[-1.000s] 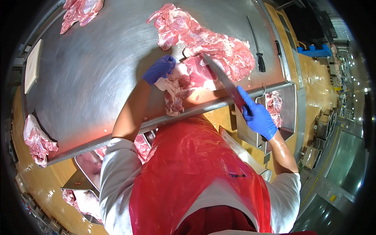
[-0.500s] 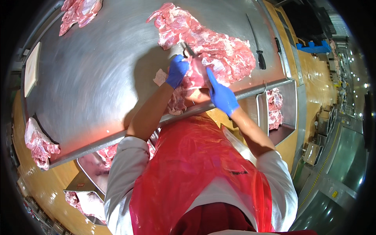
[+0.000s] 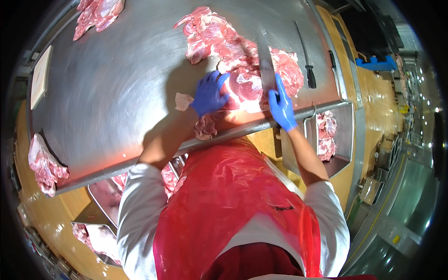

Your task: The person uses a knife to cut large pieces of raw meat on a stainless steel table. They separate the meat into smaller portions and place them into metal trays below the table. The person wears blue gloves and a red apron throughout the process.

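Note:
My right hand (image 3: 282, 108), in a blue glove, is closed round the handle of a knife (image 3: 266, 65). Its broad blade points away from me over the raw meat, tip raised toward the far side. My left hand (image 3: 209, 94), also gloved in blue, has its fingers spread at the left edge of a smooth pink cut of meat (image 3: 244, 85). Behind that cut lies a long heap of raw meat (image 3: 212, 35). A pale scrap (image 3: 183, 101) sits left of my left hand, and a small trimming (image 3: 205, 127) lies by the table's near edge.
A sharpening steel (image 3: 311, 74) lies on the metal table (image 3: 116, 93) at right. Meat pieces (image 3: 44, 165) (image 3: 99, 16) rest at the left corners, near a white board (image 3: 41, 78). A metal bin (image 3: 344, 140) holding meat hangs at right; other meat-filled bins stand below left.
The knife has come out from among the meat and swung upright to the right with my right hand. My left hand has loosened from its grip and spread its fingers.

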The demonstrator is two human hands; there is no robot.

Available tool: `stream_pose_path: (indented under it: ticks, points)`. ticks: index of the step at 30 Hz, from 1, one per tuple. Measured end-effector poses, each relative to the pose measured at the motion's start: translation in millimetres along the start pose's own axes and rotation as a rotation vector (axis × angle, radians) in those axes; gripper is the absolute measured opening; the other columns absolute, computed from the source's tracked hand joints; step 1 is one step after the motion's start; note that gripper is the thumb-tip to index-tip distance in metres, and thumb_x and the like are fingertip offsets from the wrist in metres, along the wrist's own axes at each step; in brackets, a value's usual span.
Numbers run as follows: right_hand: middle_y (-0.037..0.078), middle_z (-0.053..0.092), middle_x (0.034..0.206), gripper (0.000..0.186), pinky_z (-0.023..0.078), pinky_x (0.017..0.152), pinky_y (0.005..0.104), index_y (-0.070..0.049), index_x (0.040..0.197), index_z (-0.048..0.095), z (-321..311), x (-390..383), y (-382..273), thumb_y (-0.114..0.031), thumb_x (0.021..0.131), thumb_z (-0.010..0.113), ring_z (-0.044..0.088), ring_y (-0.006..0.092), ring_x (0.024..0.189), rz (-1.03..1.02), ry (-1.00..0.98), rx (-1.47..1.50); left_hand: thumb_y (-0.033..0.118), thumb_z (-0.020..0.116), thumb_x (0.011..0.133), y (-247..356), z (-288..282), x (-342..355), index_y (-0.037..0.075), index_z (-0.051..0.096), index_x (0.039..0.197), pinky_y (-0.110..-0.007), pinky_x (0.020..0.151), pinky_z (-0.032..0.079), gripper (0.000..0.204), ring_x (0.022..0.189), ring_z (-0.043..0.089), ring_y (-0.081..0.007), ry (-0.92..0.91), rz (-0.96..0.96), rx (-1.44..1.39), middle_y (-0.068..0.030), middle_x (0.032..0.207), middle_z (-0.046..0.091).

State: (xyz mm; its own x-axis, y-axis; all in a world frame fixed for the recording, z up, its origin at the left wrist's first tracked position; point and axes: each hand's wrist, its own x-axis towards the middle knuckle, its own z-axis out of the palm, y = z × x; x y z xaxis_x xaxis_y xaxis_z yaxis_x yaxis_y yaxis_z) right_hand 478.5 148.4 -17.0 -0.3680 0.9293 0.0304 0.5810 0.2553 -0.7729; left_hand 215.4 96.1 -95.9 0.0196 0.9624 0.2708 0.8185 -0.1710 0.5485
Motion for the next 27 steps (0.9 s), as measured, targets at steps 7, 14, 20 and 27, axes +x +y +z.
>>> stream_pose_path:
  ticks: [7, 14, 20, 27]
  points:
    - [0.007, 0.064, 0.086, 0.067, 0.049, 0.057, 0.0275, -0.009, 0.159, 0.02, 33, 23, -14, -0.011, 0.099, 0.049, 0.052, 0.0089, 0.062, 0.122, 0.037, 0.244, 0.028, 0.067, 0.083, -49, 1, 31, 0.01, 0.052, 0.123, -0.047, 0.082, 0.051, 0.047, 0.092, 0.066, -0.0404, -0.069, -0.433, -0.226, -0.0197, 0.099, 0.067]
    - [0.026, 0.067, 0.095, 0.066, 0.052, 0.07, 0.0409, -0.008, 0.157, 0.023, 93, 37, -49, -0.001, 0.095, 0.045, 0.067, 0.0291, 0.073, -0.187, 0.028, 0.15, 0.015, 0.061, 0.08, -41, 7, 33, 0.006, 0.052, 0.088, -0.048, 0.071, 0.047, 0.015, 0.081, 0.061, -0.0413, 0.178, -0.459, -0.338, -0.0198, 0.084, 0.06]
    - [0.037, 0.06, 0.104, 0.076, 0.049, 0.078, 0.0526, -0.005, 0.156, 0.017, 100, 1, -29, 0.001, 0.087, 0.047, 0.062, 0.0504, 0.091, -0.053, -0.269, -0.139, 0.009, 0.058, 0.079, -43, 8, 26, 0.006, 0.054, 0.082, -0.042, 0.064, 0.048, 0.006, 0.07, 0.059, -0.0366, 0.281, -0.472, -0.481, -0.0178, 0.075, 0.058]
    - [0.034, 0.063, 0.092, 0.083, 0.048, 0.072, 0.057, -0.018, 0.159, 0.012, 80, -21, -42, 0.001, 0.085, 0.046, 0.062, 0.0499, 0.082, -0.07, -0.333, -0.298, 0.01, 0.06, 0.081, -91, 13, 39, 0.006, 0.06, 0.085, -0.037, 0.062, 0.048, 0.005, 0.063, 0.059, -0.0239, 0.366, -0.47, -0.541, -0.0123, 0.068, 0.059]
